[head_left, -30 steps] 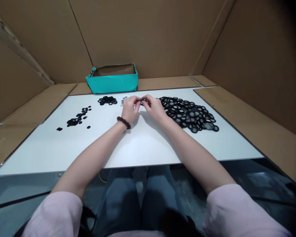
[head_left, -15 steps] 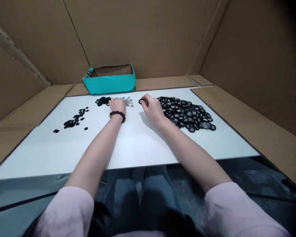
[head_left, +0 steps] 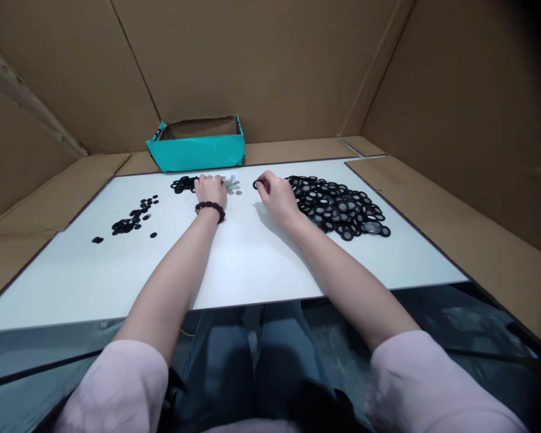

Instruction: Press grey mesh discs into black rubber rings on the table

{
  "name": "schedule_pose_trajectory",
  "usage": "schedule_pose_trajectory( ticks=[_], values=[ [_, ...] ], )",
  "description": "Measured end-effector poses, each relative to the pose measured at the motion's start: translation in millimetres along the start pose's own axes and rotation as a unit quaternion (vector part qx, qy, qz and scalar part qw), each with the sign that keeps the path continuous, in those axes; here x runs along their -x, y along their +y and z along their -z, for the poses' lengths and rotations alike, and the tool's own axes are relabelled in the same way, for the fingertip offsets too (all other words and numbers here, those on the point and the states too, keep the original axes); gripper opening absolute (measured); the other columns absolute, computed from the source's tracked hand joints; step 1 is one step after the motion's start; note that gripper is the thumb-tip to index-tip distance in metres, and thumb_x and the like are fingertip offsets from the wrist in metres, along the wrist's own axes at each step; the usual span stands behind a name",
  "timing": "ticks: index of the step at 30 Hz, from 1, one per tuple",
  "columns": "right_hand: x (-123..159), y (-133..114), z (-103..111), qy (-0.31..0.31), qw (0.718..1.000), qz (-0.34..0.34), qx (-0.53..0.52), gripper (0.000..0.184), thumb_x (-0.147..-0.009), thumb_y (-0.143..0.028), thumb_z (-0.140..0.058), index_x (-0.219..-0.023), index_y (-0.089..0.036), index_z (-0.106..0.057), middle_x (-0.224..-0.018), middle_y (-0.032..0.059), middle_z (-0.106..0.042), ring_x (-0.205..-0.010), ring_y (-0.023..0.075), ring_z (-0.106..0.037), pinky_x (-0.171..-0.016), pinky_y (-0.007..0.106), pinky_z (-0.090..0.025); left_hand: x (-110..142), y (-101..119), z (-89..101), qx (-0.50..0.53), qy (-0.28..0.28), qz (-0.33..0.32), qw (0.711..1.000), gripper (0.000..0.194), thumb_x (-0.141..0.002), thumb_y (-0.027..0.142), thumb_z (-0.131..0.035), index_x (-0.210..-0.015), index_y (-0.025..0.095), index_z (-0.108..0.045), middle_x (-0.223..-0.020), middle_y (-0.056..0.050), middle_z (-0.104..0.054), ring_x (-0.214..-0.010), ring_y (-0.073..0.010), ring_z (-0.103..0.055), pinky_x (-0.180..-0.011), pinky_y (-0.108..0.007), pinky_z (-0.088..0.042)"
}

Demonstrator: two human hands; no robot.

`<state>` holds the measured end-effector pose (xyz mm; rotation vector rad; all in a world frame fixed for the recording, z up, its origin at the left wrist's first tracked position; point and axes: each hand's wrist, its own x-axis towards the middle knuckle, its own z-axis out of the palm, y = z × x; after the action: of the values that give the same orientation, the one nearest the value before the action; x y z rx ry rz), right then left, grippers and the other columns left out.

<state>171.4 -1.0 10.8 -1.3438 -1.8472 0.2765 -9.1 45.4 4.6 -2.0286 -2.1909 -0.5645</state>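
My right hand (head_left: 277, 193) pinches a small black ring (head_left: 255, 185) between thumb and fingertips, just above the white tabletop (head_left: 252, 264). Right beside that hand spreads a big pile of black rings (head_left: 338, 207), many with grey centres. My left hand (head_left: 210, 190), with a dark bead bracelet on the wrist, rests on the tabletop with its fingers curled down. Its fingertips are hidden, so what they hold cannot be seen. A small heap of black rings (head_left: 181, 184) lies at its left and a scatter of pale grey discs (head_left: 232, 185) at its right.
Loose black discs (head_left: 125, 226) lie on the left of the tabletop. A turquoise open box (head_left: 197, 155) stands behind the far edge. Cardboard walls (head_left: 261, 66) enclose the back and both sides.
The view has shifted slightly, so most things appear a little further left. Both hands keep nearly the same pose, and the ring stays pinched in my right hand.
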Motion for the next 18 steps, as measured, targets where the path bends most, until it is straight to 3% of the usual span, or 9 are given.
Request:
schedule_pose_trajectory(
  ticks=[6,11,13,18],
  values=[
    [-0.5,-0.8,0.8,0.001,1.000,0.001,0.002,0.013,-0.100,-0.015,-0.055,-0.093,-0.019,-0.065,-0.085,0.0074,-0.072,-0.079,0.0215,-0.064,-0.077,0.030,-0.042,-9.9,-13.5,-8.7,0.170,0.029,0.076,0.982,0.023,-0.095,0.021,-0.054,-0.097,0.018,-0.077,-0.111,-0.015,-0.079,-0.122,-0.0333,-0.063,-0.107,-0.045,-0.044],
    [-0.5,-2.5,0.5,0.004,1.000,-0.019,-0.016,0.012,-0.099,-0.015,-0.057,-0.089,-0.020,-0.063,-0.081,0.0060,-0.071,-0.077,0.0214,-0.064,-0.077,0.030,-0.043,-13.8,-17.7,-12.1,0.258,0.097,0.080,0.958,0.015,-0.093,0.019,-0.057,-0.081,0.022,-0.066,-0.104,-0.012,-0.078,-0.121,-0.0319,-0.063,-0.109,-0.046,-0.044],
    [-0.5,-5.7,0.6,0.006,0.998,-0.041,-0.039,0.015,-0.098,-0.016,-0.058,-0.085,-0.021,-0.060,-0.076,0.0043,-0.069,-0.075,0.0206,-0.063,-0.076,0.030,-0.043,-10.8,-14.5,-11.6,0.307,0.113,0.072,0.942,0.017,-0.092,0.015,-0.057,-0.077,0.024,-0.059,-0.095,-0.010,-0.076,-0.112,-0.0291,-0.066,-0.106,-0.045,-0.046],
    [-1.4,-19.3,0.7,-0.003,0.979,-0.139,-0.146,0.028,-0.095,-0.010,-0.061,-0.071,-0.022,-0.052,-0.067,-0.0004,-0.066,-0.068,0.0162,-0.062,-0.072,0.026,-0.045,18.5,11.7,-1.6,0.437,0.081,0.066,0.893,0.023,-0.091,0.010,-0.054,-0.074,0.025,-0.050,-0.073,-0.001,-0.065,-0.078,-0.0201,-0.067,-0.086,-0.034,-0.051]
  ],
)
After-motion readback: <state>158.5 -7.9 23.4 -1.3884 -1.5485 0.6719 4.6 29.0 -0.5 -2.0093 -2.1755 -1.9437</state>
